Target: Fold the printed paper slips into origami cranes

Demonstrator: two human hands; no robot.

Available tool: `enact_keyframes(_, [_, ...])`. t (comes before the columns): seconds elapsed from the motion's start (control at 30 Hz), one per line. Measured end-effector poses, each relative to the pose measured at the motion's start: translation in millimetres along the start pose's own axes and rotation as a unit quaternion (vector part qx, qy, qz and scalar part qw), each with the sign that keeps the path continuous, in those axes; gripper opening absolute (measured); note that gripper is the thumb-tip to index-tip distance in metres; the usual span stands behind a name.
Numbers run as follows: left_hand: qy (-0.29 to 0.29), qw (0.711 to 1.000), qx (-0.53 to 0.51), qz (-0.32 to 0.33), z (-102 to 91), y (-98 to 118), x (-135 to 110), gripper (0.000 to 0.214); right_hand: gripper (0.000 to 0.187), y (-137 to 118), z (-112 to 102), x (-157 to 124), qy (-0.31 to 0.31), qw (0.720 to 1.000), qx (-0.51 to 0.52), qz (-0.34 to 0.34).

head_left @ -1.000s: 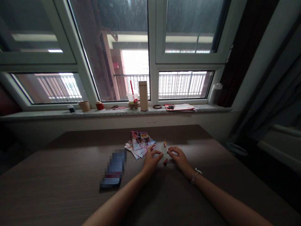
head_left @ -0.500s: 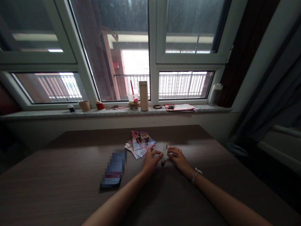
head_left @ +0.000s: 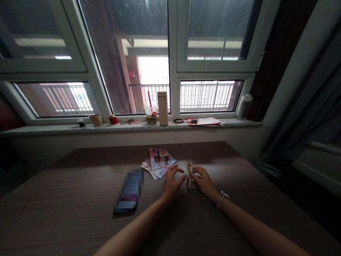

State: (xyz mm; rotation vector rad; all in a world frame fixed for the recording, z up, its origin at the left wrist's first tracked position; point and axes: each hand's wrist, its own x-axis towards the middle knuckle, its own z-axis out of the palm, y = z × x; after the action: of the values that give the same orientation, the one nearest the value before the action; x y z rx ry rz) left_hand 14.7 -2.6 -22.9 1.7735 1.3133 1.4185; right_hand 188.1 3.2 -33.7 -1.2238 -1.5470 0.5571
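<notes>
A small folded piece of printed paper point(head_left: 189, 173), with orange and red on it, stands on edge above the table. My right hand point(head_left: 201, 177) pinches its right side between thumb and fingers. Just left of the paper is my left hand point(head_left: 172, 183), its thumb and index finger spread apart, the thumb tip close to the paper. I cannot tell whether that thumb touches it. Beyond my left hand lies a fanned pile of colourful printed sheets point(head_left: 160, 160).
A pixelated, phone-like dark object point(head_left: 129, 193) lies on the brown table point(head_left: 66, 199) to the left. Along the windowsill point(head_left: 128, 128) stand a beige flask point(head_left: 162, 108), a paper cup point(head_left: 95, 120), a drink cup with a red straw point(head_left: 150, 109), scissors point(head_left: 193, 121) on papers and a bottle point(head_left: 244, 106).
My left fingers have parted from the paper and spread open. In my right hand the paper has turned, so its printed side shows more and its pale side less.
</notes>
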Motion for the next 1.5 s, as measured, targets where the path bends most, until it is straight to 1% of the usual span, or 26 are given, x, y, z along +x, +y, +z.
enact_keyframes(0.1, [-0.036, 0.999, 0.002, 0.029, -2.1, 7.3, -1.2, 0.009, 0.029, -2.5, -1.6, -0.5, 0.017, 1.000, 0.002, -0.002])
enact_keyframes(0.27, [-0.047, 0.998, 0.026, 0.038, -1.1, 9.2, -3.1, 0.012, 0.030, -4.9, -2.1, -1.2, 0.017, 0.999, 0.019, 0.024])
enact_keyframes(0.4, [-0.057, 0.997, 0.034, 0.026, -1.7, 9.0, -3.3, 0.014, 0.033, -6.7, -1.4, -1.7, 0.008, 0.999, 0.032, 0.034])
enact_keyframes(0.5, [-0.055, 0.997, 0.043, 0.016, -2.2, 11.2, -3.0, 0.014, 0.035, -7.9, -1.7, -1.5, -0.005, 0.998, 0.044, 0.035])
enact_keyframes(0.63, [-0.059, 0.997, 0.054, 0.021, -1.6, 13.3, -2.9, 0.013, 0.038, -8.1, -2.9, -0.4, -0.022, 0.998, 0.052, 0.035])
enact_keyframes(0.8, [-0.062, 0.996, 0.058, 0.013, -1.8, 11.0, -3.4, 0.013, 0.040, -6.8, -4.1, 0.9, -0.040, 0.998, 0.045, 0.030])
enact_keyframes(0.93, [-0.062, 0.996, 0.056, 0.009, -3.1, 10.0, -3.8, 0.014, 0.037, -5.9, -4.2, 1.1, -0.037, 0.998, 0.050, 0.025])
enact_keyframes(1.13, [-0.070, 0.996, 0.046, 0.021, -3.4, 13.8, -3.3, 0.016, 0.033, -7.1, -5.2, 0.8, -0.044, 0.997, 0.052, 0.022])
enact_keyframes(1.33, [-0.081, 0.996, 0.046, 0.003, -4.0, 16.0, -1.5, 0.013, 0.031, -6.8, -5.6, 1.2, -0.049, 0.997, 0.053, 0.023])
enact_keyframes(1.5, [-0.066, 0.996, 0.058, -0.030, -5.5, 20.0, -1.7, 0.015, 0.030, -7.4, -6.1, 1.3, -0.057, 0.997, 0.053, 0.023])
